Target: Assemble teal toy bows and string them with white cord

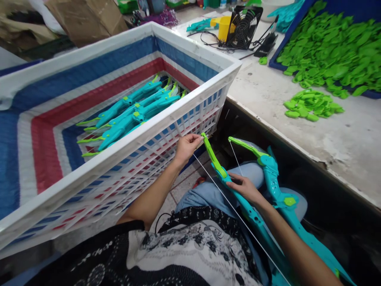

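Into the head view, straight to centre frame: pinching with the left hand (188,149), thumb against fingertips, almost no gap, right at the lime-green end of a long teal plastic bow (253,216). Gripping lower down with the right hand (245,188), half curled over the teal limb, just below the green section. Following a thin white string (223,194) from just under the left hand down to the bottom edge; cannot tell whether caught in that pinch.

Right of centre now: spotting a second teal-and-green plastic bow (274,182), apart from the right fingertips. Upper left: looking into a white plastic lattice basket (193,45), lined in red, white and blue stripes, onto stacked teal-and-green bows (139,107). Upper right: taking in a dark-blue bin (289,36) heaped with bright green plastic pieces (336,47).
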A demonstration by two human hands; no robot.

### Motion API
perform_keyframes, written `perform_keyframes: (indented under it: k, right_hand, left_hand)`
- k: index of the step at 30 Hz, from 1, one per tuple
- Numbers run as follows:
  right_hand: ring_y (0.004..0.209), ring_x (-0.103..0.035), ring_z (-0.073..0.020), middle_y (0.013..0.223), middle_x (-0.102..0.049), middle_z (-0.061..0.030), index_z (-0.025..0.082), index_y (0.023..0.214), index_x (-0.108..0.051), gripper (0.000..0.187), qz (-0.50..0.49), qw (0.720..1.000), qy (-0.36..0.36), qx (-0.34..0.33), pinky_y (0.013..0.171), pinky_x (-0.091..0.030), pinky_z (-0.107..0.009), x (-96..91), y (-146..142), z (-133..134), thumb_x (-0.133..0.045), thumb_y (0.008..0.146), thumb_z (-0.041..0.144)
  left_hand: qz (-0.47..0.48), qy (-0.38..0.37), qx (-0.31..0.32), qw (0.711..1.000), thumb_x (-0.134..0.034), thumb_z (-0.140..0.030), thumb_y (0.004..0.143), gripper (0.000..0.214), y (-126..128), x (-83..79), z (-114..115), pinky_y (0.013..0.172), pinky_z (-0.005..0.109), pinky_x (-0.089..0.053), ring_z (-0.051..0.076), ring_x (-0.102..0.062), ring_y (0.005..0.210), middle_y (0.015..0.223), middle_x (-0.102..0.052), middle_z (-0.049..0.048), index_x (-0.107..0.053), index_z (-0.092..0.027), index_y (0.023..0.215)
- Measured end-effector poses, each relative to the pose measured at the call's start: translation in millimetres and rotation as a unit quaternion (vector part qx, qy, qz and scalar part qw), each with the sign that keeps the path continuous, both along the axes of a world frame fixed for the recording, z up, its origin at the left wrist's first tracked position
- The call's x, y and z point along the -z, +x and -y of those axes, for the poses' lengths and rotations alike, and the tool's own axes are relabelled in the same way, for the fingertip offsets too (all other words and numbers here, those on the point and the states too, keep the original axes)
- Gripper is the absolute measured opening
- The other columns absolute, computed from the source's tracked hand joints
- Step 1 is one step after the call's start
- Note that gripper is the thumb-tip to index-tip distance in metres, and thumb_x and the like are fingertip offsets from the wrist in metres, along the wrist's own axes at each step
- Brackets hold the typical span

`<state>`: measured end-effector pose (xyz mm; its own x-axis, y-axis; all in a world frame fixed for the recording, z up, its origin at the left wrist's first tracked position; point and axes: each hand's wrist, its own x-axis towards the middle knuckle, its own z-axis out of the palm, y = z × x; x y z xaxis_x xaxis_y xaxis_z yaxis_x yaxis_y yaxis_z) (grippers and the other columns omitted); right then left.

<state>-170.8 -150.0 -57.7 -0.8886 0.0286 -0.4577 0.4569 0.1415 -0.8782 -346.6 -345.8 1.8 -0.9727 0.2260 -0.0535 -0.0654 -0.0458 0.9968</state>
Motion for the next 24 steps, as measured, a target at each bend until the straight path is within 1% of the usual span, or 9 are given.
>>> perform_keyframes:
  k: [4,6,9,12,14,16,17,20,24]
  right_hand:
    - [0.109,-0.061,-0.0294,0.117,-0.065,-0.0085,0.016,0.125,-0.058,0.065,0.001,1.000,0.006,0.002,0.099,-0.046,-0.045,1.4,0.7,3.5,-0.069,0.069,0.048]
    - [0.109,-0.060,-0.0290,0.118,-0.065,-0.0085,0.016,0.125,-0.057,0.064,-0.002,1.000,0.012,-0.001,0.099,-0.045,-0.045,1.8,1.6,4.7,-0.069,0.070,0.047]
    - [0.108,-0.061,-0.0278,0.118,-0.065,-0.0082,0.016,0.124,-0.058,0.059,-0.019,0.998,0.044,-0.027,0.097,-0.046,-0.043,1.1,3.4,4.6,-0.065,0.073,0.045]
    - [0.099,-0.064,-0.0268,0.109,-0.068,-0.0079,0.020,0.117,-0.063,0.047,-0.056,0.983,0.148,-0.092,0.089,-0.050,-0.041,-5.9,1.1,1.6,-0.061,0.078,0.046]
    - [0.086,-0.065,-0.0251,0.100,-0.069,-0.0086,0.021,0.109,-0.068,0.040,-0.106,0.955,0.256,-0.108,0.080,-0.052,-0.039,-17.0,-8.8,0.3,-0.060,0.080,0.047]
    - [0.076,-0.064,-0.0214,0.095,-0.067,-0.0088,0.021,0.106,-0.069,0.035,-0.191,0.921,0.332,-0.071,0.073,-0.051,-0.036,-31.9,-28.7,2.1,-0.057,0.083,0.044]
    - [0.075,-0.062,-0.0197,0.095,-0.065,-0.0086,0.021,0.107,-0.068,0.032,-0.241,0.905,0.347,-0.043,0.072,-0.051,-0.034,-39.7,-42.2,4.5,-0.055,0.085,0.041]
    - [0.076,-0.061,-0.0164,0.095,-0.063,-0.0071,0.021,0.109,-0.065,0.027,-0.373,0.872,0.316,0.001,0.072,-0.049,-0.029,-57.4,-89.1,16.1,-0.054,0.087,0.031]
    - [0.072,-0.059,-0.0137,0.086,-0.063,-0.0038,0.020,0.098,-0.066,0.016,-0.438,0.870,0.226,-0.028,0.066,-0.047,-0.026,-61.0,-135.0,30.6,-0.058,0.085,0.024]
  left_hand:
    - [-0.033,-0.017,0.032,0.999,-0.068,-0.040,0.072,0.028,-1.7,2.0,-4.0,0.047,0.019,-0.032,0.006,-0.045,0.045,0.049,-0.053,-0.0042,-0.058,-0.014,0.071]
    - [-0.037,-0.012,0.054,0.998,-0.066,-0.040,0.075,0.028,-3.0,3.4,-3.0,0.049,0.018,-0.033,0.007,-0.046,0.044,0.048,-0.054,-0.0054,-0.056,-0.015,0.084]
    - [-0.024,0.005,0.105,0.994,-0.065,-0.041,0.077,0.041,-5.8,5.9,0.3,0.048,0.018,-0.031,0.007,-0.044,0.044,0.048,-0.054,-0.0073,-0.052,-0.015,0.106]
    - [0.004,0.013,0.138,0.990,-0.067,-0.045,0.074,0.046,-7.9,9.4,1.3,0.046,0.019,-0.028,0.006,-0.040,0.042,0.047,-0.053,-0.0064,-0.056,-0.012,0.103]
    - [0.015,0.021,0.130,0.991,-0.068,-0.047,0.072,0.045,-7.5,11.8,-0.4,0.045,0.019,-0.027,0.006,-0.039,0.041,0.047,-0.052,-0.0062,-0.057,-0.012,0.098]
    - [0.019,0.033,0.119,0.992,-0.069,-0.047,0.071,0.045,-5.5,13.0,-3.1,0.044,0.019,-0.026,0.006,-0.040,0.042,0.046,-0.051,-0.0064,-0.057,-0.012,0.097]
    - [0.021,0.038,0.116,0.992,-0.069,-0.047,0.072,0.045,-4.2,13.0,-4.3,0.044,0.019,-0.025,0.006,-0.039,0.042,0.046,-0.051,-0.0064,-0.057,-0.012,0.098]
    - [0.029,0.051,0.115,0.992,-0.069,-0.046,0.072,0.044,-0.7,11.6,-6.2,0.044,0.019,-0.025,0.006,-0.040,0.042,0.047,-0.052,-0.0060,-0.056,-0.013,0.098]
    - [0.034,0.060,0.117,0.991,-0.069,-0.045,0.072,0.043,-0.1,10.4,-4.6,0.042,0.018,-0.023,0.005,-0.039,0.041,0.047,-0.052,-0.0062,-0.056,-0.013,0.098]
